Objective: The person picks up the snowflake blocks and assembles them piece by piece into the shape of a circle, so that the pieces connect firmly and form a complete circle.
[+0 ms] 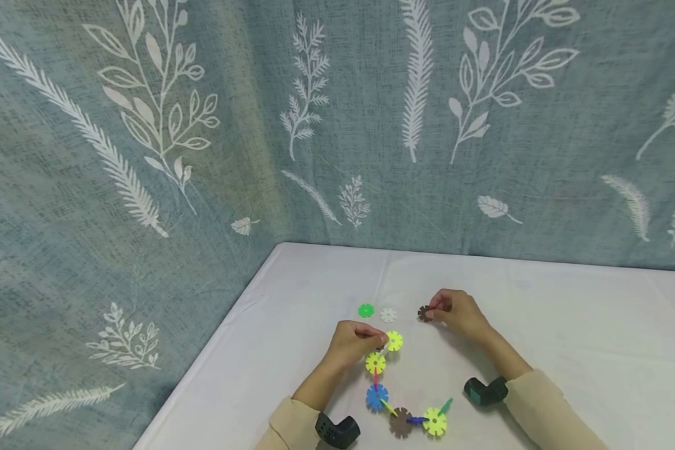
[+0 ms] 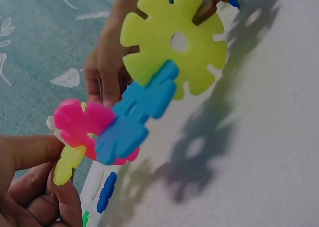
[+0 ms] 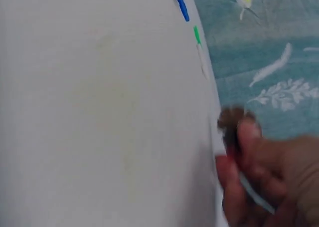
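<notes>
A curved chain of snowflake discs (image 1: 396,400) lying on the white surface (image 1: 568,350), its yellow end disc (image 1: 394,340) pinched by the left hand (image 1: 351,342), while the right hand (image 1: 455,310) pinches a loose brown disc (image 1: 424,313) just beyond, near green (image 1: 365,310) and white (image 1: 388,315) discs.

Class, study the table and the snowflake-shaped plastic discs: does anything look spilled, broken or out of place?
Nothing stands out. The left hand holds the end of a linked chain of coloured plastic discs; the right hand pinches a loose brown disc. A green disc and a white disc lie flat on the white tablecloth.
</notes>
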Demonstrator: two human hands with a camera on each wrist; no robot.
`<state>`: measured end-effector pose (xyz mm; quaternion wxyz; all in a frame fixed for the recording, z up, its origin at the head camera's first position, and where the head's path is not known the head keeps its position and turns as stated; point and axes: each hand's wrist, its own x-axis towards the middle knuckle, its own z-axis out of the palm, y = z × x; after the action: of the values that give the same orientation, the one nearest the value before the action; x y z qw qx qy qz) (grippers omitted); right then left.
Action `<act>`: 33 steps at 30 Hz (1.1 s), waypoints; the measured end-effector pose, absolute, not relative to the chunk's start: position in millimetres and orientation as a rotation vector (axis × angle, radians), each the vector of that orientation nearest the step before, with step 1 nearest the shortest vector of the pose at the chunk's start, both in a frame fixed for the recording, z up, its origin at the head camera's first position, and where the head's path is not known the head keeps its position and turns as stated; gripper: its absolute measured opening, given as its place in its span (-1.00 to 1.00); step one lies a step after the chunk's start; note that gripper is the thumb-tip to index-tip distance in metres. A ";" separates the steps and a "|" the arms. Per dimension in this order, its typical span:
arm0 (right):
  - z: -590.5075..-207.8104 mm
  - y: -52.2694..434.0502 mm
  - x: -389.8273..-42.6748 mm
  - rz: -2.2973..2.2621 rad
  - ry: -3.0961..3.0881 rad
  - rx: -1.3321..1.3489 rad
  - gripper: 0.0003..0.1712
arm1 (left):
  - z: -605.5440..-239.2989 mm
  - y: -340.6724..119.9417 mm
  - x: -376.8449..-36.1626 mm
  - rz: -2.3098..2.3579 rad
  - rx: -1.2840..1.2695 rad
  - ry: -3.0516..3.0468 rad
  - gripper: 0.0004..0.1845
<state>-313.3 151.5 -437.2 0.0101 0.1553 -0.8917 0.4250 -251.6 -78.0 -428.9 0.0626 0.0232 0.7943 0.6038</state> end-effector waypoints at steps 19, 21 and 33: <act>-420.4 124.8 -268.0 1.302 -2.655 0.885 -0.88 | -423.7 -76.7 -248.2 1.889 0.087 2.397 -0.80; -419.5 121.5 -265.7 1.197 -2.630 0.904 -0.85 | -422.4 -75.9 -246.7 1.903 0.086 2.396 -0.80; -422.6 105.3 -262.2 0.771 -2.435 0.965 -0.73 | -426.4 -66.9 -241.0 1.971 -0.072 2.418 -0.86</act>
<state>-262.2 105.3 -422.6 0.2040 0.3458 -0.8731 0.2766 -241.0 -66.9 -426.4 0.0104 -0.0229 0.7749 0.6316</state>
